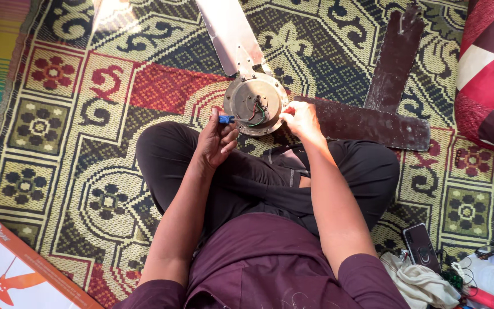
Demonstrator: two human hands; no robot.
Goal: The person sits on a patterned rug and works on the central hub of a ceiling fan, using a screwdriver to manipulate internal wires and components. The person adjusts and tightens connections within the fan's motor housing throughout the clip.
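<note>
A round metal ceiling-fan motor (254, 102) lies on the patterned mat in front of my crossed legs, with red, green and black wires coming out of its middle. A silver blade (227, 31) is still joined to its far side. My left hand (216, 140) is closed around a small blue-handled tool (225, 119) just left of the motor. My right hand (300, 118) rests its fingertips on the motor's right rim. A dark brown blade (373, 124) lies right of the motor, partly under my right hand.
A second dark blade (395, 57) lies loose at the upper right. A red, white and maroon cushion (490, 68) sits at the right edge. A phone (421, 248), cloth and small items lie at the lower right; an orange fan box (18, 272) at the lower left.
</note>
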